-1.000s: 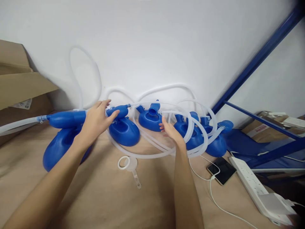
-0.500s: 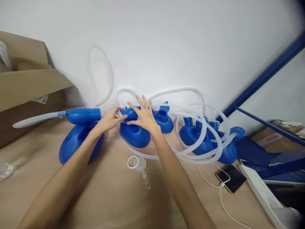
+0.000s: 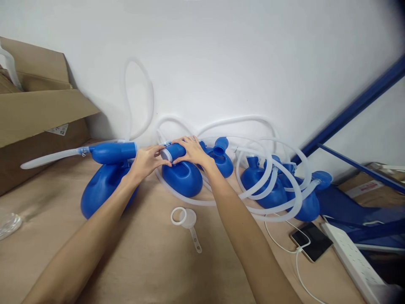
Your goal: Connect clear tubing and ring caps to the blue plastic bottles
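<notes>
A blue urinal bottle (image 3: 182, 182) lies on the table in front of me, its neck pointing left with a white cap (image 3: 166, 155) at the mouth. My left hand (image 3: 148, 160) grips the cap's rim between thumb and fingers. Over the neck, my right hand (image 3: 191, 151) is wrapped, its thumb near the cap. Left of my hands stands another urinal bottle (image 3: 98, 190) with a clear hose (image 3: 52, 158) on its blue end piece. Nearer to me on the table lie a loose white ring (image 3: 173, 216) and a translucent strapped cap (image 3: 189, 218), partly overlapping.
Several more blue bottles (image 3: 265, 188) and looped hoses (image 3: 297, 202) stand to the right. A phone (image 3: 311, 242) with a white cable and a power strip (image 3: 351, 253) lie at the right edge. A cardboard box (image 3: 41, 103) is at the left, a white wall behind.
My right hand, spread above the bottle before, has come down and closed around its neck. The bottle's neck has turned so that its white cap faces me more. My left hand stays at the cap.
</notes>
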{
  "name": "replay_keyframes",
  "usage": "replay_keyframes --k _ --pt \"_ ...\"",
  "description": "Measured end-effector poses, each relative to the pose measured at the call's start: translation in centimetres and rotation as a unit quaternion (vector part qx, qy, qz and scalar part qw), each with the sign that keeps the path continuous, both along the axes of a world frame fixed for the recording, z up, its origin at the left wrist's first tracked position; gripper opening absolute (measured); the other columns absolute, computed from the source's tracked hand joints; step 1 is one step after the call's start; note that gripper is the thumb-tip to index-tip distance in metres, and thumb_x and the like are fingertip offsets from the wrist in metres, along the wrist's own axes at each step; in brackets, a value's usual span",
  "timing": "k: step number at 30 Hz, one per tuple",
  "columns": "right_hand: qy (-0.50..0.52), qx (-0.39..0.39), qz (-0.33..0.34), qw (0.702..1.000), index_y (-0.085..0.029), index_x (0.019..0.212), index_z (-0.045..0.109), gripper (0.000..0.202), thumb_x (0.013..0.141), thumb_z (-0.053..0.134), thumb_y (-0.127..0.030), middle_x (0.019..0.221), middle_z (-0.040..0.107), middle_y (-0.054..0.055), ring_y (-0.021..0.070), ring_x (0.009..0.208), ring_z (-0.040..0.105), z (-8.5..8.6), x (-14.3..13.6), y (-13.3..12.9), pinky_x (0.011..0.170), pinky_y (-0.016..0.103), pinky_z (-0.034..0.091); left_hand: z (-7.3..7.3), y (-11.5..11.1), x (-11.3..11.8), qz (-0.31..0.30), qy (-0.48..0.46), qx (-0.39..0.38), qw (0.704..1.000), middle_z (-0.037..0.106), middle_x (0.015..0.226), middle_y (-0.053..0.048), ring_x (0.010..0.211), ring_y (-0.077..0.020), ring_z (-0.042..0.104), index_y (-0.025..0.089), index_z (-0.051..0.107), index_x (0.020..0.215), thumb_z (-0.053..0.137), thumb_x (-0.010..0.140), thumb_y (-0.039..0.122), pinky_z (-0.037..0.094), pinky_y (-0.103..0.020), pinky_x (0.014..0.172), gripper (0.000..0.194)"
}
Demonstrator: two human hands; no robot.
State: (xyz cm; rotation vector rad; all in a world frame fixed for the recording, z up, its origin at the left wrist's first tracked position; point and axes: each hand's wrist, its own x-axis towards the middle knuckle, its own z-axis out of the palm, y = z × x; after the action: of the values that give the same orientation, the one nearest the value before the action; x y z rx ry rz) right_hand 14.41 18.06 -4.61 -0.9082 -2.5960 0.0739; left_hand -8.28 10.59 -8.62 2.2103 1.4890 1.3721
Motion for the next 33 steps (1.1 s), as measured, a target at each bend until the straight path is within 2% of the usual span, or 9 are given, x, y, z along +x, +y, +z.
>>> replay_keyframes --k 4,9,16,20,24,27,30,33 --pt "-0.002 -0.019 0.011 1.000 -0.028 0.141 0.060 0.078 0.075 0.088 -0.057 0.140 0.059 0.011 0.0361 0.139 0.048 0.1 -0.2 0.4 0.125 0.067 0.011 -1.2 0.3 -0.3 0.011 0.015 0.060 0.998 0.079 0.103 -0.013 0.094 -0.0303 0.076 0.017 0.073 0.118 0.072 0.082 0.074 0.062 -0.044 0.091 0.068" --pt "-0.018 -0.046 0.037 0.998 -0.032 0.137 0.062 0.077 0.071 0.091 -0.057 0.138 0.059 0.009 0.0368 0.140 0.047 0.4 -0.7 1.3 0.125 0.071 0.008 -2.2 0.8 -0.5 0.029 0.042 0.143 0.988 0.080 0.096 -0.012 0.083 -0.0282 0.077 0.017 0.074 0.111 0.070 0.084 0.073 0.062 -0.039 0.079 0.061" --pt "-0.033 -0.077 0.045 0.995 -0.033 0.133 0.063 0.081 0.062 0.095 -0.056 0.136 0.061 0.007 0.0378 0.139 0.047 1.0 -1.5 2.2 0.125 0.071 0.006 -2.3 0.6 -0.6 0.046 0.057 0.157 0.985 0.080 0.091 -0.011 0.080 -0.0279 0.078 0.018 0.074 0.108 0.067 0.087 0.073 0.058 -0.035 0.073 0.060" --pt "-0.042 -0.074 0.038 0.996 -0.032 0.132 0.063 0.084 0.058 0.096 -0.058 0.133 0.061 0.008 0.0384 0.138 0.047 1.1 -1.7 2.2 0.124 0.071 0.008 -2.4 0.3 -0.6 0.069 0.079 0.153 0.983 0.080 0.093 -0.012 0.083 -0.0283 0.077 0.017 0.073 0.108 0.064 0.089 0.072 0.056 -0.034 0.075 0.058" --pt "-0.014 -0.095 0.012 0.995 -0.032 0.137 0.059 0.080 0.068 0.090 -0.057 0.133 0.062 0.008 0.0370 0.134 0.050 0.5 -1.2 2.4 0.121 0.065 0.022 -2.7 -0.3 -0.2 0.108 0.126 0.116 0.979 0.078 0.087 -0.013 0.081 -0.0291 0.075 0.016 0.072 0.096 0.060 0.095 0.066 0.054 -0.035 0.075 0.051" --pt "0.019 -0.103 0.018 0.994 -0.031 0.138 0.057 0.073 0.075 0.086 -0.053 0.135 0.062 0.008 0.0347 0.132 0.052 -0.1 -0.7 2.7 0.119 0.059 0.028 -1.9 -0.8 -0.1 0.100 0.161 0.098 0.977 0.079 0.097 -0.014 0.087 -0.0300 0.075 0.017 0.072 0.097 0.061 0.097 0.061 0.053 -0.034 0.077 0.045" --pt "0.021 -0.109 0.021 0.994 -0.031 0.137 0.058 0.074 0.073 0.088 -0.053 0.135 0.061 0.008 0.0347 0.133 0.052 -0.4 -0.6 2.9 0.120 0.060 0.024 0.0 -1.4 -0.3 0.076 0.239 0.043 0.967 0.078 0.112 -0.013 0.099 -0.0325 0.075 0.018 0.073 0.104 0.065 0.094 0.057 0.052 -0.034 0.077 0.040" --pt "0.017 -0.113 0.019 0.993 -0.032 0.138 0.057 0.076 0.072 0.088 -0.052 0.133 0.062 0.008 0.0347 0.133 0.052 -0.4 -0.7 2.9 0.120 0.061 0.023 2.1 -2.1 -0.3 0.055 0.303 -0.015 0.951 0.077 0.116 -0.009 0.102 -0.0327 0.074 0.022 0.072 0.110 0.067 0.091 0.047 0.050 -0.033 0.072 0.032"
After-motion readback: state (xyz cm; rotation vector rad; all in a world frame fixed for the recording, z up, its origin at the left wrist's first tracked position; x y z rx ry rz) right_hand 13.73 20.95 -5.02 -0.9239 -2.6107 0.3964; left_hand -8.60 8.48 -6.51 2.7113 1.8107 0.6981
